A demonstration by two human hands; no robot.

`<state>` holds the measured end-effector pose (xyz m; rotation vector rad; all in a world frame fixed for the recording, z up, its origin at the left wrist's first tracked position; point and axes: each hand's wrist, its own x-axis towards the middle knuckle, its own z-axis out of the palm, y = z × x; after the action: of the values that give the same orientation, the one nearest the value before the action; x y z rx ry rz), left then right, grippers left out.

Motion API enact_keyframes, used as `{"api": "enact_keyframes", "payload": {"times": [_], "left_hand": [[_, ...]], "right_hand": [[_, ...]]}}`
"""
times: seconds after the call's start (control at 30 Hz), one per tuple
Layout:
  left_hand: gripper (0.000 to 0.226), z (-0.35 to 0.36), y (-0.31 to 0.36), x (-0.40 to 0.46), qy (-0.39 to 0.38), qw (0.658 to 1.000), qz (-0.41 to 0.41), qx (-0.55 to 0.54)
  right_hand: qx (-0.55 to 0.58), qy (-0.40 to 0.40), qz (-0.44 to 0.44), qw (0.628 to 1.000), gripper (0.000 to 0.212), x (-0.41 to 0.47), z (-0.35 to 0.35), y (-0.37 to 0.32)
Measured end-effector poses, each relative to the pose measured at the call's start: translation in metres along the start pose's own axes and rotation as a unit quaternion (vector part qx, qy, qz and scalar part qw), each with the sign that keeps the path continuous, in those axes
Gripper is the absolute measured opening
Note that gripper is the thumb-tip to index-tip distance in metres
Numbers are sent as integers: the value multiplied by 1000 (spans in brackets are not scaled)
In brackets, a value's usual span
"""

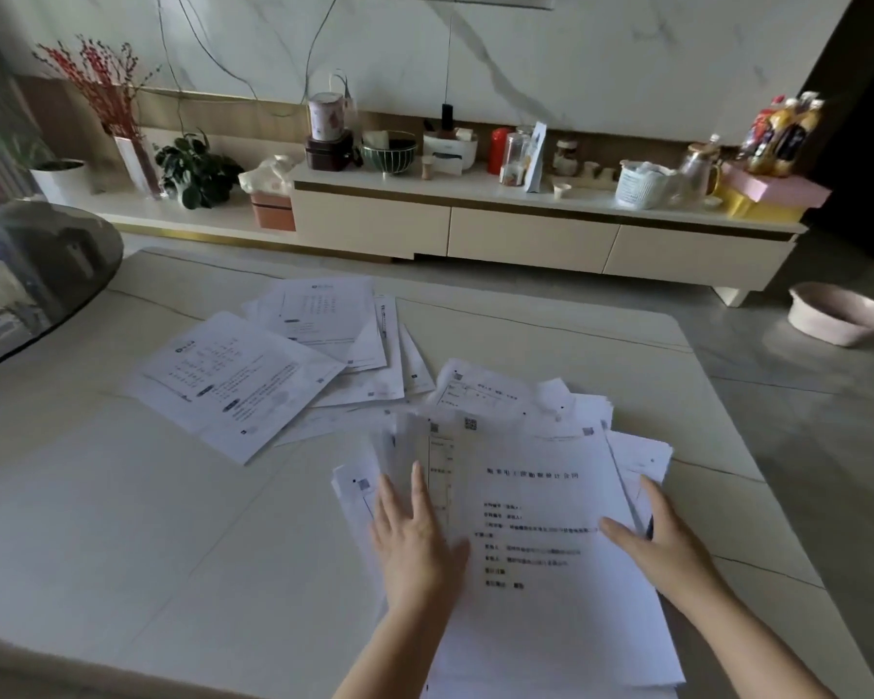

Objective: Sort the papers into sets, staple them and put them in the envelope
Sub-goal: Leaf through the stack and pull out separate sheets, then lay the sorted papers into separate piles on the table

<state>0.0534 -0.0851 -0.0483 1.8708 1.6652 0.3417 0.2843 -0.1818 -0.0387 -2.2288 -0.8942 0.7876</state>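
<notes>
Smooth pale table (97, 522), flat printed papers (551, 522), left hand (415, 542) and right hand (662, 542) spread open on them

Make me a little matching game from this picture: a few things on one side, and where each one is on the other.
Things:
1. left hand
2. red canister
3. pale bowl
4. fanned papers

Places:
A. on the floor, far right
B. flat on the near paper pile
C. on the long cabinet
D. spread across the table's middle

Pairs: 1-B, 2-C, 3-A, 4-D
</notes>
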Motion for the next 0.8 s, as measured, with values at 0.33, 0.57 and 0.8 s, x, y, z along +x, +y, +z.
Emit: {"api": "enact_keyframes", "payload": {"times": [0.33, 0.57, 0.8], "left_hand": [[82, -9, -25, 3, 0, 995, -52, 89], [90, -17, -13, 29, -58, 992, 48, 101], [86, -15, -13, 62, 13, 997, 80, 12]], "right_hand": [[-84, 15, 86, 993, 91, 17, -2, -4], [-176, -34, -11, 984, 93, 39, -1, -18], [-253, 59, -92, 961, 88, 38, 4, -9]]}}
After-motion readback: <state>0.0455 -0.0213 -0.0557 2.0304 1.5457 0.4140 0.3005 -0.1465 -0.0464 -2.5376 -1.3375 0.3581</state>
